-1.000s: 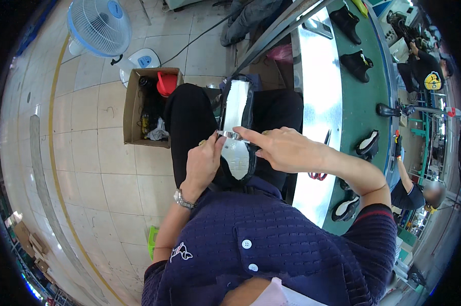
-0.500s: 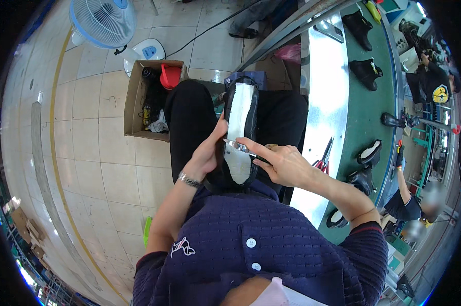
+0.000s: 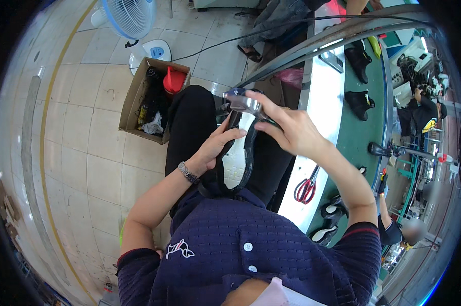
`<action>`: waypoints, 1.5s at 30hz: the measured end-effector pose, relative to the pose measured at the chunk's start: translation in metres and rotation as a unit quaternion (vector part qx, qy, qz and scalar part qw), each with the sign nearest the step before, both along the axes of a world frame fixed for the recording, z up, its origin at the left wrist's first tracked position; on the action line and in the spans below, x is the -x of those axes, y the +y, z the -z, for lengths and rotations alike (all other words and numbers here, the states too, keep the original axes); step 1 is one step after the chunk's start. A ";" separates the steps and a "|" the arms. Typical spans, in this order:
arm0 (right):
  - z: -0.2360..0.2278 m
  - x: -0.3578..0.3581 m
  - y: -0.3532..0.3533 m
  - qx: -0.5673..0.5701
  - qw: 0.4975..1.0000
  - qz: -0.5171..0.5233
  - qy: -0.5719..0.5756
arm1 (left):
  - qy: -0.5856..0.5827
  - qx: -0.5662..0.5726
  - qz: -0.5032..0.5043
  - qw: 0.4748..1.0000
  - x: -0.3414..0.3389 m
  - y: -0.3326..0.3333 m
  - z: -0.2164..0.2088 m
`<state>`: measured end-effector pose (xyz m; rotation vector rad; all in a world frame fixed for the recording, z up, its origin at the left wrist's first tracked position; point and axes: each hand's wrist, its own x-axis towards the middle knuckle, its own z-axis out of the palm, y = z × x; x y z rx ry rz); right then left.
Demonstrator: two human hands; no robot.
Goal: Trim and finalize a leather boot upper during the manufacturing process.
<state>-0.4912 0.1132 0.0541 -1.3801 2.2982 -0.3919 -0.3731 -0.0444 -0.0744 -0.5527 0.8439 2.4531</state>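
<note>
A: How are the fingers set on the shoe?

B: The right hand (image 3: 292, 130) has its fingers (image 3: 263, 104) curled over the toe end of the black shoe (image 3: 235, 153), pinching it from above; the wrist bends down and the forearm runs back to the lower right. The left hand (image 3: 215, 148) grips the shoe's side edge, thumb laid across the rim near the pale insole (image 3: 236, 162), fingers wrapped beneath. That forearm comes up from the lower left with a bracelet (image 3: 188, 172) at the wrist.

A: And the shoe itself?

B: It lies sole-opening up over the person's lap, heel toward the body, toe pointing away, held clear of the worktop (image 3: 325, 127). Whether a shiny patch at the toe is part of the shoe I cannot tell.

A: What is around it?

B: To the right, red-handled scissors (image 3: 306, 187) lie on the pale strip of the worktop, and more black shoes (image 3: 359, 102) sit on the green belt (image 3: 368, 137) beyond. To the left, on the tiled floor, an open cardboard box (image 3: 133, 99) holds a red bottle (image 3: 173, 80), with a standing fan (image 3: 128, 18) further off.
</note>
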 end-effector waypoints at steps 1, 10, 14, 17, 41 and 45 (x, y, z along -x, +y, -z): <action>0.010 0.006 -0.005 -0.022 0.999 -0.006 0.037 | -0.006 0.001 0.009 1.000 0.000 -0.002 0.006; 0.037 0.004 0.008 -0.035 0.998 0.026 0.043 | 0.002 0.017 0.027 0.999 0.002 -0.010 0.009; 0.008 -0.001 -0.008 -0.162 0.984 -0.025 0.065 | -0.011 0.027 0.023 0.999 0.000 -0.017 0.006; 0.028 -0.014 0.009 -0.004 0.999 0.038 0.012 | -0.025 0.017 0.049 0.998 0.004 -0.016 0.003; -0.004 -0.045 0.025 -0.194 0.979 -0.048 -0.036 | 0.052 -0.087 -0.030 0.994 -0.054 0.001 0.030; -0.002 -0.080 0.017 -0.140 0.979 -0.104 0.103 | -0.048 -0.146 -0.074 0.985 -0.065 0.019 0.040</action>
